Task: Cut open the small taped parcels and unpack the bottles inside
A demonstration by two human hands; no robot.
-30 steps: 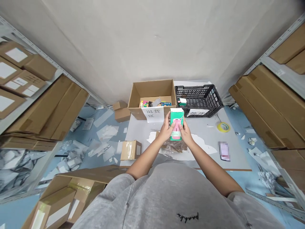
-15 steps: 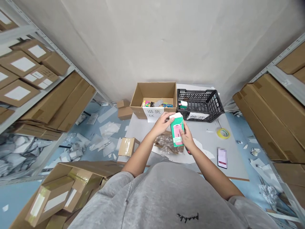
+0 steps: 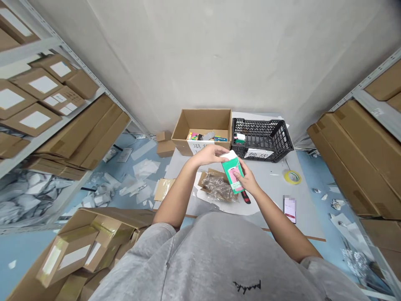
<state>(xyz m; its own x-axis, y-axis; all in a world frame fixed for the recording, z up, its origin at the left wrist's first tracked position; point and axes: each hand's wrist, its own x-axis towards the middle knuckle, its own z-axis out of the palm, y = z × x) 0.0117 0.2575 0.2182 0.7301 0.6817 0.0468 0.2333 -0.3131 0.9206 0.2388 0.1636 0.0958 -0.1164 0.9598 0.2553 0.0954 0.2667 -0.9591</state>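
Both my hands hold a small green box with a pink picture [image 3: 232, 174] over the white table [image 3: 275, 188]. My left hand [image 3: 209, 155] grips its white top end, fingers curled round it. My right hand [image 3: 247, 180] pinches its lower end. Under the box lies an opened brown package with crinkled clear wrap [image 3: 216, 185]. A red-and-black utility knife [image 3: 246, 197] lies just below my right hand.
An open cardboard box [image 3: 202, 125] with coloured items and a black plastic crate [image 3: 262, 133] stand at the table's back. A tape roll [image 3: 293, 177] and a phone [image 3: 289, 207] lie at right. Shelves of cartons line both sides; paper scraps litter the blue floor.
The green box has tilted from upright to slanting, top end to the left. My left hand moved up to its top end. The view shifted slightly left, uncovering the knife.
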